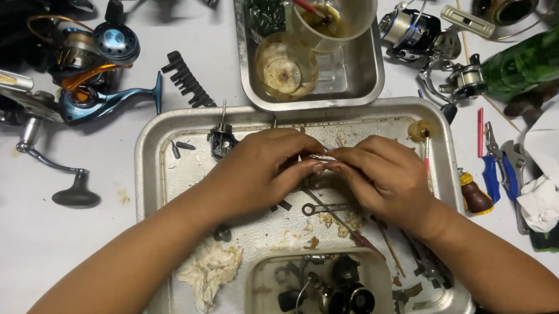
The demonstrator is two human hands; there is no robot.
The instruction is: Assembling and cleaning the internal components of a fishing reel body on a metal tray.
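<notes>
Both hands meet over the middle of a large metal tray (149, 157). My left hand (261, 171) and my right hand (382, 174) pinch a small silvery metal part (322, 157) between their fingertips. Most of that part is hidden by my fingers. Just below the hands a small wrench (323, 207) and thin rods lie on the tray. A small geared reel piece (221, 139) sits by my left hand's knuckles.
A greasy rag (210, 269) and a clear tub of dark reel parts (325, 295) sit at the tray's near side. A second metal tray (364, 76) with plastic cups lies behind. Fishing reels (90, 71), a green bottle (529, 58), pliers (503, 164) and tissue surround.
</notes>
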